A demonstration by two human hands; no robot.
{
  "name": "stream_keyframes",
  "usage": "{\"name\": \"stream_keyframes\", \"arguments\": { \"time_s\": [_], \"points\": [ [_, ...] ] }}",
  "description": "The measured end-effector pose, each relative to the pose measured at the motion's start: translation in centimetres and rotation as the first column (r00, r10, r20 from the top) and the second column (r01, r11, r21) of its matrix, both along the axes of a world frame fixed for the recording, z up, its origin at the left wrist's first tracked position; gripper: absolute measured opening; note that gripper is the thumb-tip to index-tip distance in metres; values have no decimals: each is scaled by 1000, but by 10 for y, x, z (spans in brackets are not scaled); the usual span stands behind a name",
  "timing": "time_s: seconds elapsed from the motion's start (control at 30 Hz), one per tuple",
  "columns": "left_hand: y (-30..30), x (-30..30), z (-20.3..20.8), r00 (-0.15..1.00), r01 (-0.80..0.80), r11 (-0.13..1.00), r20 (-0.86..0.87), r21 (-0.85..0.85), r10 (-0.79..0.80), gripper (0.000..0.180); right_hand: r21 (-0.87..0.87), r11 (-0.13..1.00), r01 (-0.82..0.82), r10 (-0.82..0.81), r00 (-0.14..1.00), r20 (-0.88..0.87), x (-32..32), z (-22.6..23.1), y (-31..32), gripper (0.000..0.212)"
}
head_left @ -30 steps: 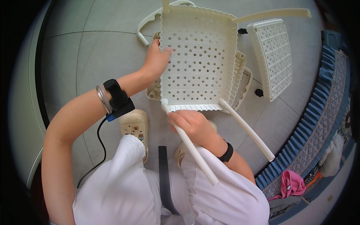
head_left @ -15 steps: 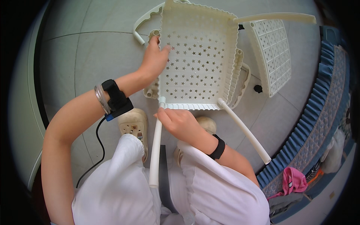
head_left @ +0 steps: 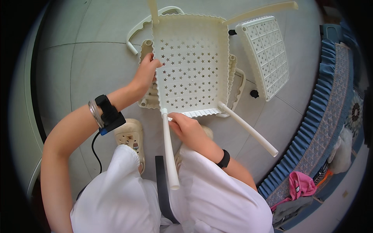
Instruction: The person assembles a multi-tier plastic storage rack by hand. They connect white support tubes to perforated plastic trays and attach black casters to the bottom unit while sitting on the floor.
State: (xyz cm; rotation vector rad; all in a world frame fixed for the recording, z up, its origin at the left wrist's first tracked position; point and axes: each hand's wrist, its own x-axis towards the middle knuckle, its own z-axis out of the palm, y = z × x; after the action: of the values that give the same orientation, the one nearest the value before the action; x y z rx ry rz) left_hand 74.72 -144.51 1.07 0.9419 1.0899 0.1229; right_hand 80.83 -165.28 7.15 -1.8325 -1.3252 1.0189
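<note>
A white plastic shelf tray (head_left: 190, 50) with star-shaped holes and a wavy rim is tilted up in front of me. Tubes stand at its corners, including a near left tube (head_left: 171, 159) and a near right tube (head_left: 250, 130). My left hand (head_left: 146, 75) is closed around the tray's left rim, thumb on the inner side. At the near left corner, my right hand (head_left: 188, 128) has its fingers curled beside the near left tube, under the front rim. A small white bit shows at its fingertips; what they pinch is unclear.
Another shelf tray (head_left: 266, 54) with black casters leans on the grey tiled floor at right. Behind the held tray lie more white pieces and a curved handle-like part (head_left: 134, 37). A blue ruffled cover (head_left: 307, 128) runs along the right, with pink cloth (head_left: 301, 185) near it.
The tray has shifted left and slightly down in view, and its far left tube now shows. My right hand's fingers have moved off the near left tube to its right side, and that tube has swung rightward.
</note>
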Motion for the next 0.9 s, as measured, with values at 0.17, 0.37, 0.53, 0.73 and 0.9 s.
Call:
{"name": "stream_keyframes", "arguments": {
  "time_s": [0.17,0.37,0.53,0.73,0.9],
  "points": [
    [-7,-7,15,999,35,993,36,-117,-31,41,-72,975,210,-216,973,-81,6,-5,-8,15],
    [6,7,56,994,23,996,105,84,-32,43,-47,957,286,-289,949,-122,30,12,-15,11],
    [34,34,112,974,3,923,206,386,-90,49,148,906,395,-395,918,-36,50,20,-17,12],
    [89,34,136,931,-189,897,363,398,35,42,92,899,429,-428,903,-27,60,14,-28,13],
    [113,30,168,879,-354,827,457,437,134,44,105,893,438,-442,897,18,65,6,-38,12]
  ]
}}
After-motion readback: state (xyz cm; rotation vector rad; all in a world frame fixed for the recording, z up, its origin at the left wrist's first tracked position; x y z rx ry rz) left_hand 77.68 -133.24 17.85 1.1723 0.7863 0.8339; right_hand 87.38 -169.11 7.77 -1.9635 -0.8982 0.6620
